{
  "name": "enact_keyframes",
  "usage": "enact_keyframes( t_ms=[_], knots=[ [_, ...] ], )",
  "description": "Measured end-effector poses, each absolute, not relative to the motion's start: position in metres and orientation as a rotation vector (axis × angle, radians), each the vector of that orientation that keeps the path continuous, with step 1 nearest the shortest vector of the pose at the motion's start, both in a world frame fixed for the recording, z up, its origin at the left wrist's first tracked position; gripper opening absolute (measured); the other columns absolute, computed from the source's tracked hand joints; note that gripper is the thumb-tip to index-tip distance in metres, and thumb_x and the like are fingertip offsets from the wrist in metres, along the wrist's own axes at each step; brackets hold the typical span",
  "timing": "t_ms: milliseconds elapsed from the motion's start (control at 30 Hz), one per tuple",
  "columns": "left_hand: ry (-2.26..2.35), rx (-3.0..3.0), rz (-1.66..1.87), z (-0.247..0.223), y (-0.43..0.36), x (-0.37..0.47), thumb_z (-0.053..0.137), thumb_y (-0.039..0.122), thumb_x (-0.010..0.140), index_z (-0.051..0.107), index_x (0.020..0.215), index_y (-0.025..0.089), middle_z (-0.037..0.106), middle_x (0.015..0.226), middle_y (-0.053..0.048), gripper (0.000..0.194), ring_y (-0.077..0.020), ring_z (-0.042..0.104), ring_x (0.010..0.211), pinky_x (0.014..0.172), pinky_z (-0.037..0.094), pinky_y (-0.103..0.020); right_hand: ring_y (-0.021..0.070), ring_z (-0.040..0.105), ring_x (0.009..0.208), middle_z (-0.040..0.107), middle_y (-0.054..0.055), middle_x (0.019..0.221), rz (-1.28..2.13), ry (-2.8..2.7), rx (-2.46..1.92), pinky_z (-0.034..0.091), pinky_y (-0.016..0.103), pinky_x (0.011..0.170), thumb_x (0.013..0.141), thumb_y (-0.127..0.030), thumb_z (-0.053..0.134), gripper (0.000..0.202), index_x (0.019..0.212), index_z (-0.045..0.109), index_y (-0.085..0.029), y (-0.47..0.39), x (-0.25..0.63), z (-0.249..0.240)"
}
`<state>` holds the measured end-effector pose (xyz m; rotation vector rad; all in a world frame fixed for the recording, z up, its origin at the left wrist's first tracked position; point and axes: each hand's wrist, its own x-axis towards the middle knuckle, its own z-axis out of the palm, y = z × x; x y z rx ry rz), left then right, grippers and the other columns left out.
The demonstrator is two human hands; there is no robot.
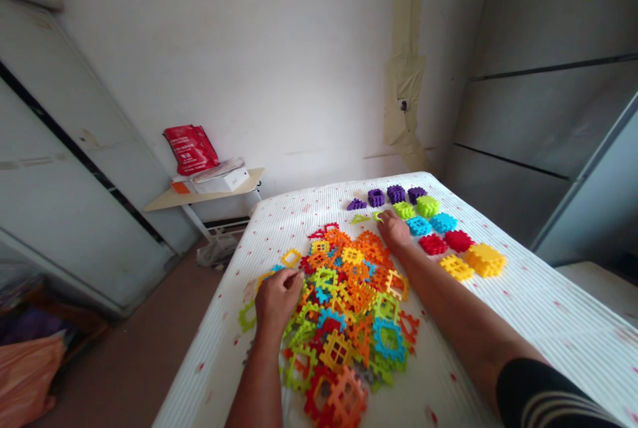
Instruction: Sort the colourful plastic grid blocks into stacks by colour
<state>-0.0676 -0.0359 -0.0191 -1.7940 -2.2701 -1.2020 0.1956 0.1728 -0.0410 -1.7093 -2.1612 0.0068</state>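
Observation:
A heap of colourful plastic interlocking pieces [339, 295] covers the middle of the bed-like surface [224, 321]. My left hand [278, 295] is at the heap's left edge, its fingers curled together; what they hold, if anything, is hidden. Farther out, my right hand [393, 228] is closed on a light green piece [377, 216], just right of a flat green triangular piece [359, 219]. Sorted stacks stand beyond and to the right of this hand: purple [396, 193], green [427, 205], blue [443, 222], red [458, 240] and yellow [485, 260].
At the back left, a small table [169, 199] bears a red plastic bag [192, 149] and a white box [232, 179]. Grey cabinets [528, 109] stand on the right, with a pale wardrobe [74, 149] on the left. An orange bag [30, 375] lies at the lower left.

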Motion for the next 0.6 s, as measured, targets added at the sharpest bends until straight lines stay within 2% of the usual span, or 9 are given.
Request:
enact_keyframes(
  t_ms=[200,367,600],
  knots=[
    [-2.487,-1.868,-0.805,-0.009,-0.040,-0.061,0.056,0.036,0.072,0.069,0.083,0.023,0.067,0.068,-0.001,0.021,-0.0172,0.061,0.063,0.057,0.038,-0.025,0.0170,0.056,0.098,0.061,0.007,0.113,0.003,-2.075,-1.617,0.041,0.023,0.076,0.089,-0.024,0.040,0.032,0.111,0.062,-0.021,0.163,0.195,-0.040],
    [-2.467,-1.820,-0.751,-0.009,-0.039,-0.058,0.057,0.036,0.070,0.071,0.089,0.025,0.069,0.068,-0.002,0.026,-0.0190,0.062,0.064,0.058,0.039,-0.026,0.0157,0.056,0.093,0.063,0.006,0.108,-0.021,-2.082,-1.569,0.040,0.022,0.074,0.089,-0.025,0.039,0.029,0.103,0.064,-0.021,0.163,0.193,-0.042],
    [-2.471,-1.828,-0.766,-0.003,-0.040,-0.055,0.048,0.020,0.072,0.068,0.105,0.023,0.072,0.083,-0.005,0.039,-0.0209,0.065,0.073,0.064,0.044,-0.029,0.0144,0.056,0.090,0.063,0.005,0.107,-0.028,-2.085,-1.572,0.038,0.021,0.072,0.089,-0.024,0.039,0.027,0.101,0.064,-0.020,0.163,0.193,-0.042]
  ],
)
